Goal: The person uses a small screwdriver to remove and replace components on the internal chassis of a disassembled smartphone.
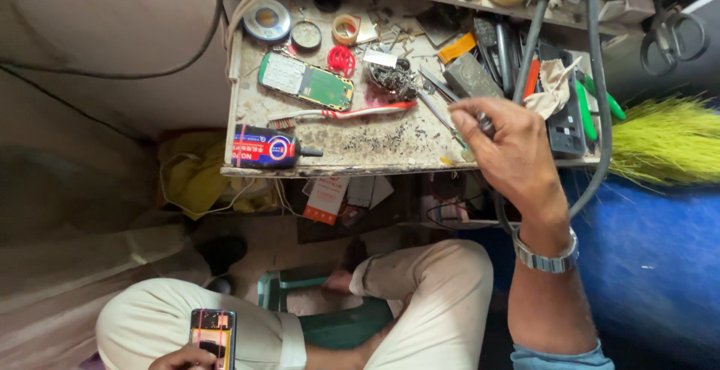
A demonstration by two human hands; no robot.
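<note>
Right hand [514, 156] is up at the front edge of the worn, dusty table [360, 161], grip clenched around a small dark slim tool [486, 124], pinched between thumb and fingers; tip is hidden, possibly a soldering iron handle given the thick grey cable [525, 55] running close by, hard to tell. A metal watch [546, 257] sits on that wrist. Left hand [184, 356] is low at the bottom of the view, resting on the left knee, grip grasping an opened phone with exposed yellow and black internals [213, 336], held upright on the thigh.

Step in hand looks like fetching a tool while the opened phone waits on the lap. Next move calls for bringing tool and phone together, keeping the phone steady.

On the table just left of the right hand: thin metal tweezers [439, 111], a red and white toothbrush [341, 113], a green phone circuit board [306, 81], a pile of dark metal scraps [394, 79]. Further left, a blue and red cylindrical bottle with black nozzle [262, 147] lies on its side at the table edge. A solder wire spool [267, 19] and tape roll [346, 29] sit at the back. A yellow-green broom [667, 141] lies right.
</note>
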